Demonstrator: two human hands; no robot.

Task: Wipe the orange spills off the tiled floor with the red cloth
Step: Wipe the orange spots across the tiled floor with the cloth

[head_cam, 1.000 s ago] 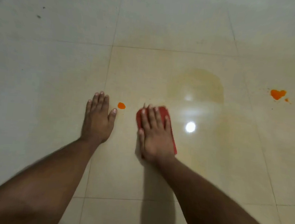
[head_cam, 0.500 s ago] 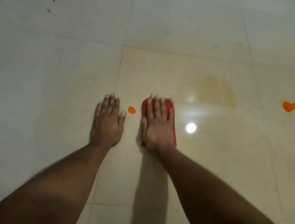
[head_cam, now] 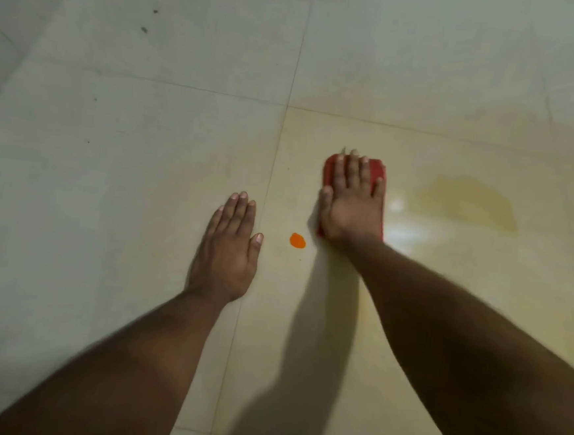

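Pressing red cloth (head_cam: 378, 169), right hand (head_cam: 351, 208) fingers flat; left hand (head_cam: 228, 247) seemingly flat too

The scene is rather dim and has a warm yellow tone. Light comes from above: it makes a soft white glare (head_cam: 402, 226) on the glossy tiled floor (head_cam: 145, 172), just right of the right hand (head_cam: 351, 205). A dark soft shadow (head_cam: 320, 305) lies on the floor beside the right forearm. The picture is a little soft, and the forearms near the lower edge are blurred. Tile lines bend slightly towards the edges, as a wide lens does.
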